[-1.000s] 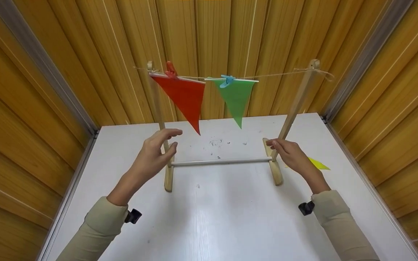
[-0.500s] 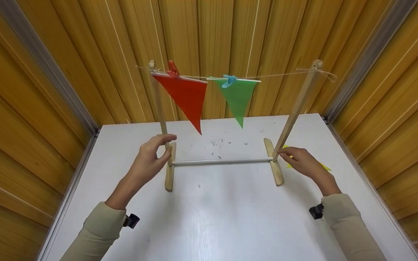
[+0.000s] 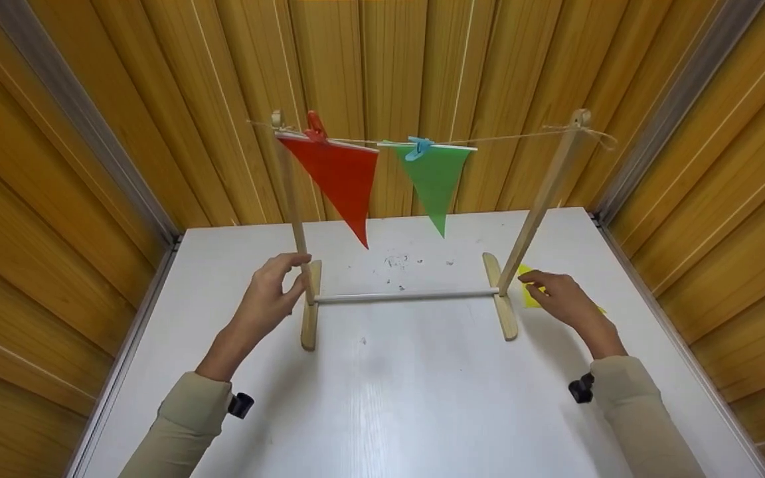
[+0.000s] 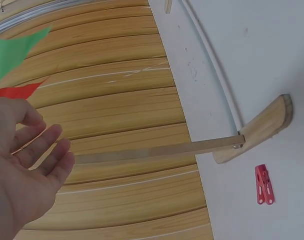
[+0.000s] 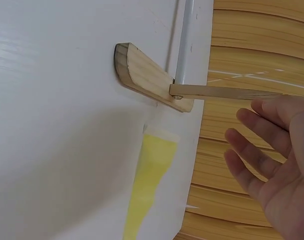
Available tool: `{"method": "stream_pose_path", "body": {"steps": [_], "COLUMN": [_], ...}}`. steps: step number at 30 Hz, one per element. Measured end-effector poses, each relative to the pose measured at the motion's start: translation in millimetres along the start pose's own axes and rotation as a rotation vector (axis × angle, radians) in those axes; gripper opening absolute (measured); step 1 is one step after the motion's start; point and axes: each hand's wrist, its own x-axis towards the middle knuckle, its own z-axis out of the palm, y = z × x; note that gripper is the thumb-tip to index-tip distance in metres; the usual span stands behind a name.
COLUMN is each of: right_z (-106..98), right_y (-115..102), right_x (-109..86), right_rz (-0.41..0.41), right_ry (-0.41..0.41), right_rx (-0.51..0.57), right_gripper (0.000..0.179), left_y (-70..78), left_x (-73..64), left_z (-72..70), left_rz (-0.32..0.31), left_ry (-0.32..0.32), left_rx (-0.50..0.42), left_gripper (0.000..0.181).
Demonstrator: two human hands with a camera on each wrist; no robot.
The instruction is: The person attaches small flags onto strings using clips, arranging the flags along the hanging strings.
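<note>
- Khaki sleeves (image 3: 180,415), cuffs at both wrists.
- Left hand (image 3: 264,292), fingers loosely bent, thumb and forefinger apart, nothing held; near left post (image 3: 294,212).
- Right hand (image 3: 563,300), fingers loosely bent, slightly parted, nothing held; above yellow pennant.
- White table (image 3: 382,398).
- Yellow pennant (image 5: 154,162), lying on table near right foot (image 5: 149,75) of wooden stand.
- Red plastic clip (image 4: 265,185), lying near left foot (image 4: 264,125).
- String (image 3: 512,137) between post tops; red pennant (image 3: 342,179) and green pennant (image 3: 434,179) pegged side by side.
- Wood-grained wall (image 3: 389,60), behind.
</note>
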Motion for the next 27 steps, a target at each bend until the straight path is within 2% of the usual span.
{"method": "stream_pose_path", "body": {"steps": [8,15,20,27], "right_z": [10,26,38,48], "right_y": [5,13,20,25], "right_x": [3.2,3.6,4.7,7.5], "right_rz": [0.017,0.050,0.030,0.036], "right_ry": [0.021,0.053,0.066,0.059], "right_rx": [0.016,0.008,-0.009,-0.007], "right_gripper": [0.033,0.042,0.042,0.043], "left_y": [-24.8,-60.0,-80.7,-97.0], "left_x": [-2.8,-1.6,-5.5,-10.9], "left_z": [6.5,12.2,16.3,24.3], "left_rz": [-0.068,-0.080,-0.123,-0.167], "left_ry": [-0.030,-0.013,-0.053,-0.073], "left_rx": [0.018,0.051,0.077,0.095], "left_gripper": [0.034,0.032,0.034,0.037]}}
